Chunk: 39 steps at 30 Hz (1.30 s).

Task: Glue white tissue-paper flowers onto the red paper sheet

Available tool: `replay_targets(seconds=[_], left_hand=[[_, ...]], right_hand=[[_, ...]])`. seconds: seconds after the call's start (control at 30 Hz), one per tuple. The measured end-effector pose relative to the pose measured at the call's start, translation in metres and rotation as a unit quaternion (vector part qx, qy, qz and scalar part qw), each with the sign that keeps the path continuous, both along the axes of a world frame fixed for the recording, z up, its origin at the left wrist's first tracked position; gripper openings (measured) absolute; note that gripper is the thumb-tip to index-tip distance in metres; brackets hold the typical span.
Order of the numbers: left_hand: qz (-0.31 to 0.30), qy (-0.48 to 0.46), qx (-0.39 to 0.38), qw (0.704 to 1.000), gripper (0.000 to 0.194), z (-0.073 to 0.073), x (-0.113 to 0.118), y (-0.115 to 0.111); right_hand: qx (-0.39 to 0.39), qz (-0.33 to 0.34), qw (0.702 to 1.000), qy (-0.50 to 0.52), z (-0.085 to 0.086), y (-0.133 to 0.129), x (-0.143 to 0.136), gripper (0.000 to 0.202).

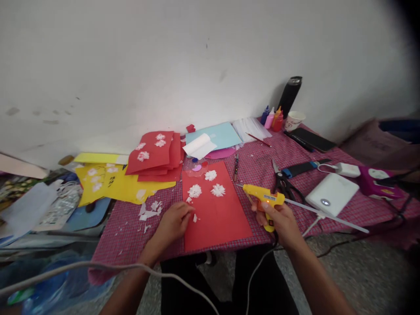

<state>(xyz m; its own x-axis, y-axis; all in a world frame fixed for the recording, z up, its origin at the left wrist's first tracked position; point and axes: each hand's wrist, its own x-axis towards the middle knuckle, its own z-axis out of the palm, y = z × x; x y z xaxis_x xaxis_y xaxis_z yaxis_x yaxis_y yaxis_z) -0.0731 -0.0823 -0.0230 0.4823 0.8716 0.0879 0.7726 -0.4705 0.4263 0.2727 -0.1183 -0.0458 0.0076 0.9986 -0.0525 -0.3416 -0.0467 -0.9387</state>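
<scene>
White cable (98, 266) sweeps across the bottom of the view, closest to the camera, passing in front of the person's left forearm. Beyond it, the left hand (173, 222) rests on the near left edge of a red paper sheet (223, 218), its fingers curled and pinched together at a small white scrap; whether it truly grips the scrap cannot be told. The sheet lies flat on the table (262, 162), which is covered with a pink checked cloth, and it reaches the table's front edge. Three white paper flowers (210, 175) sit near the sheet's far end, close together.

The right hand (282, 221) is clenched around the handle of a yellow glue gun (262, 197), which is held just off the sheet's right edge with its nozzle pointing left toward the flowers. A clear glue stick (328, 215) juts out behind the gun to the right.

Black scissors (285, 183) lie just behind the gun, and a white power bank (331, 194) sits to their right. To the left, a stack of red sheets (157, 155) with white flowers overlaps yellow paper (111, 186). Small paint bottles (272, 118), a black flask (290, 94) and a paper cup (294, 120) stand by the wall at the far end, with a dark phone (311, 139) nearby.
</scene>
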Motion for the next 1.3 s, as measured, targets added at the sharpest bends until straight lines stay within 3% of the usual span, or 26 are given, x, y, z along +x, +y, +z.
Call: replay_targets(seconds=[0.17, 0.3, 0.4, 0.63, 0.73, 0.87, 1.1, 1.3], left_hand=[[-0.081, 0.057, 0.012, 0.995, 0.035, 0.009, 0.004, -0.004], [-0.134, 0.092, 0.013, 0.987, 0.023, 0.011, 0.006, -0.001], [-0.149, 0.096, 0.016, 0.984, 0.028, 0.009, 0.009, 0.003], [-0.12, -0.028, 0.01, 0.992, 0.021, 0.011, 0.035, 0.033], [-0.142, -0.051, 0.01, 0.988, 0.021, 0.013, 0.055, 0.048], [-0.17, -0.057, 0.026, 0.983, 0.022, 0.01, 0.07, 0.059], [-0.191, -0.045, 0.049, 0.979, 0.022, -0.004, 0.065, 0.061], [-0.198, -0.034, 0.068, 0.977, 0.023, -0.005, 0.065, 0.06]], right_hand=[[-0.002, -0.002, 1.0, -0.008, 0.003, 0.0, -0.002, 0.027], [-0.005, -0.009, 1.0, -0.022, 0.003, -0.001, -0.004, 0.028], [-0.013, 0.009, 0.998, -0.061, 0.007, -0.001, -0.002, 0.032], [-0.033, 0.129, 0.969, -0.209, 0.045, 0.031, 0.009, 0.038], [-0.046, 0.19, 0.943, -0.27, 0.063, 0.051, 0.004, 0.038], [-0.061, 0.218, 0.919, -0.322, 0.077, 0.067, -0.007, 0.033], [-0.062, 0.234, 0.893, -0.378, 0.075, 0.083, -0.012, 0.026], [-0.036, 0.24, 0.879, -0.411, 0.072, 0.091, -0.016, 0.021]])
